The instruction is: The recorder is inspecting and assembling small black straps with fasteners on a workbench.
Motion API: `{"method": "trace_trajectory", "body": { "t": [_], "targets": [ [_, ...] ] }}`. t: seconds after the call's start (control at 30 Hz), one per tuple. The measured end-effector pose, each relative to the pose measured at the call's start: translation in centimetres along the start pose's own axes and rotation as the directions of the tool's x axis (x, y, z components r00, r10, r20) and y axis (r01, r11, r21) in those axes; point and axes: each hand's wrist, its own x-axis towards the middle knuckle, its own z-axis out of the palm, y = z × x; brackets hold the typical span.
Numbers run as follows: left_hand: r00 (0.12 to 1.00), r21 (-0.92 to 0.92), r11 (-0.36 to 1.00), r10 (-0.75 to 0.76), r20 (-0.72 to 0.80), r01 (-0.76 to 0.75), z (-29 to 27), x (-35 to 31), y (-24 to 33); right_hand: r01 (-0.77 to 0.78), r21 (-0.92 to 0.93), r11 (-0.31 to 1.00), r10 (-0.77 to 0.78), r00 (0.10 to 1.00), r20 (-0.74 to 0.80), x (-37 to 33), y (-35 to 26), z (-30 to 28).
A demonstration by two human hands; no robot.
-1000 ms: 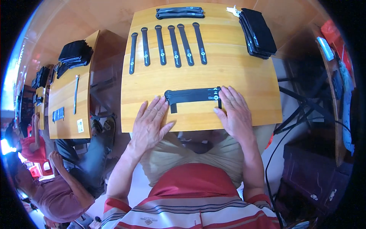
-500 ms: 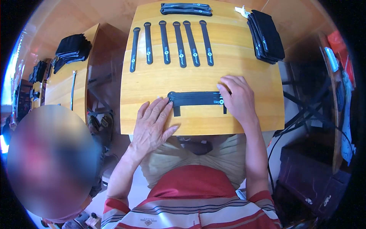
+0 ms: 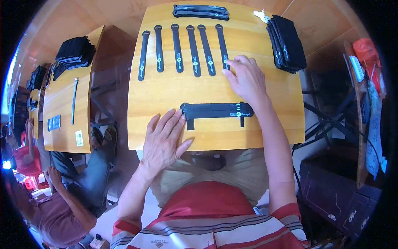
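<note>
A layered stack of black straps (image 3: 211,110) with round ends lies crosswise near the table's front, over two short black strips (image 3: 190,124) that stick out below it. Flat on the table, my left hand (image 3: 164,139) has its fingers stretched out and fingertips against the stack's left end. My right hand (image 3: 247,79) is farther back, thumb and index finger closed at the near end of the rightmost single black strap (image 3: 222,43). That strap still lies in the row; my fingers partly cover its end. To its left lie several similar straps (image 3: 177,47), side by side.
At the back edge sits a bundle of black straps (image 3: 201,11). A pile of folded black pieces (image 3: 287,43) stands back right beside a white scrap (image 3: 261,16). Left is another wooden table (image 3: 62,106) with a black pile (image 3: 74,52); a seated person (image 3: 62,203) is beside it.
My right hand has left the stack's right end and moved back to the rightmost strap in the row, uncovering that end. My left hand stays at the stack's left end.
</note>
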Motion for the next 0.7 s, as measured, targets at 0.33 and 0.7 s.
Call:
{"method": "trace_trajectory", "body": {
  "t": [0.33, 0.7],
  "targets": [
    [1.0, -0.046, 0.999, -0.004, -0.009, 0.004, 0.2, -0.2, -0.3, -0.167, -0.181, 0.969, 0.182, 0.981, 0.072, -0.7, -0.1, -1.2],
    [0.994, -0.044, 0.999, -0.011, -0.105, 0.006, 0.5, -0.8, 0.0, -0.374, -0.109, 0.921, 0.384, 0.919, 0.092, -6.4, 2.5, -4.5]
  ]
}}
